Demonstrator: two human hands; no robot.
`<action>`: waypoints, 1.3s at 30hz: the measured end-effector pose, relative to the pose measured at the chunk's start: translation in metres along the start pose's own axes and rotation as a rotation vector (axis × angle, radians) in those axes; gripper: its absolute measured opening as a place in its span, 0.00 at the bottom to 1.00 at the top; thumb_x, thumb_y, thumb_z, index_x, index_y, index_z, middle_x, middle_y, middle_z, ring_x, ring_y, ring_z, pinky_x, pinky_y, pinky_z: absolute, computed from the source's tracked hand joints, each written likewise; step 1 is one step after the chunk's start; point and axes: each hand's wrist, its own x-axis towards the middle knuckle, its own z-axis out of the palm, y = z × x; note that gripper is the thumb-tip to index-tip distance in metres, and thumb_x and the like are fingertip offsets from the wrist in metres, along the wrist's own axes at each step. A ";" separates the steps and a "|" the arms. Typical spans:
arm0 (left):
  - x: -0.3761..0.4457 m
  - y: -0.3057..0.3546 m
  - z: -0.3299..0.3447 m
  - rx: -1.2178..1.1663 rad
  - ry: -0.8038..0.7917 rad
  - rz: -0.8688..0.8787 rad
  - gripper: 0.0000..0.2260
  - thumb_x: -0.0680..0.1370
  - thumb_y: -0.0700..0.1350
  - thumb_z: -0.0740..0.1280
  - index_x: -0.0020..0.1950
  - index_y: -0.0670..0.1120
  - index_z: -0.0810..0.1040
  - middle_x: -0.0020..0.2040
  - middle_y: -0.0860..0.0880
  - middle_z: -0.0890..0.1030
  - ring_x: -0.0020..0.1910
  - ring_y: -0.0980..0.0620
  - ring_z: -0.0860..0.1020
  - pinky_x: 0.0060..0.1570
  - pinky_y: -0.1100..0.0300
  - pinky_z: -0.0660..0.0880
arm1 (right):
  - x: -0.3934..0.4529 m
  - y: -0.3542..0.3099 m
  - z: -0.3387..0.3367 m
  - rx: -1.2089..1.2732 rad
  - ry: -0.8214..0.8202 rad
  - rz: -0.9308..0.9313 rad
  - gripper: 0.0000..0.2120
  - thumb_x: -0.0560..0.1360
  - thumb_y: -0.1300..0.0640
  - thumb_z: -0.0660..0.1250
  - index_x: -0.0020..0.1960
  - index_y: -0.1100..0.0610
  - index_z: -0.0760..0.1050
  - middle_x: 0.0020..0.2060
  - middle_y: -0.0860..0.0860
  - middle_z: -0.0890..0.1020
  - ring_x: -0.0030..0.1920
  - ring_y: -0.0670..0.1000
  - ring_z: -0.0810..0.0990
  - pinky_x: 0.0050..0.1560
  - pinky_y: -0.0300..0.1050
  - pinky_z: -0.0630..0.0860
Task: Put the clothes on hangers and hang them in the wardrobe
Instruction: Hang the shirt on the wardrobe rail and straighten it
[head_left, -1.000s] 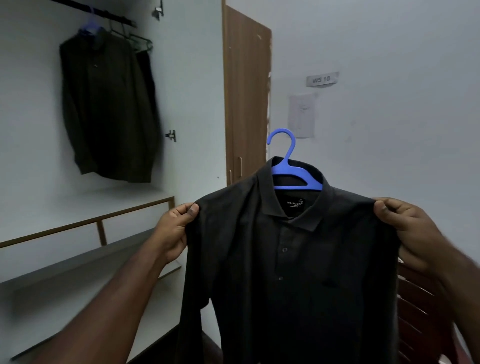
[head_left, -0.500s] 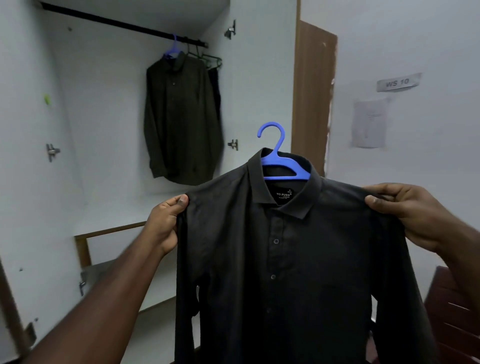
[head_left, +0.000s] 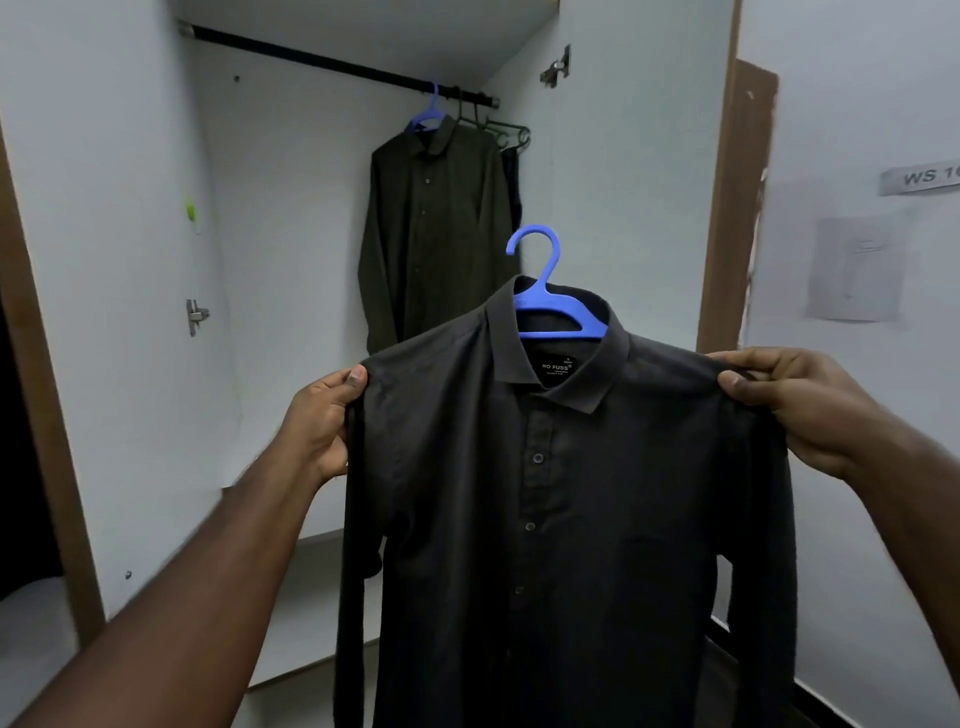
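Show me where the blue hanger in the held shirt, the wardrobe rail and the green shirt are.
blue hanger (head_left: 540, 291): head view, neck below the hook.
wardrobe rail (head_left: 322, 61): head view, bare middle stretch.
green shirt (head_left: 431, 234): head view, chest.

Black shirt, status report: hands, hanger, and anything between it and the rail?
Left hand and right hand each grip a shoulder of the black shirt. Blue hanger in collar. Rail open leftward; green shirt hangs right.
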 end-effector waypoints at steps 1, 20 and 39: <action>0.008 0.002 -0.005 -0.004 0.007 0.009 0.10 0.83 0.45 0.64 0.58 0.43 0.83 0.53 0.45 0.86 0.48 0.48 0.85 0.42 0.55 0.81 | 0.009 0.001 0.007 -0.001 0.001 0.002 0.16 0.71 0.65 0.72 0.58 0.61 0.81 0.51 0.57 0.86 0.53 0.52 0.85 0.50 0.38 0.82; 0.188 -0.020 -0.032 -0.032 0.100 0.127 0.11 0.83 0.43 0.63 0.61 0.41 0.81 0.58 0.42 0.83 0.55 0.46 0.82 0.55 0.53 0.79 | 0.229 0.063 0.070 0.041 -0.059 -0.053 0.11 0.79 0.69 0.64 0.56 0.60 0.82 0.49 0.56 0.87 0.49 0.50 0.86 0.50 0.39 0.81; 0.404 0.037 -0.080 -0.061 -0.099 0.277 0.13 0.79 0.44 0.67 0.62 0.43 0.81 0.60 0.44 0.84 0.60 0.47 0.81 0.62 0.51 0.77 | 0.425 0.093 0.174 0.109 -0.048 -0.216 0.23 0.48 0.47 0.77 0.43 0.52 0.87 0.45 0.55 0.87 0.41 0.48 0.86 0.39 0.37 0.81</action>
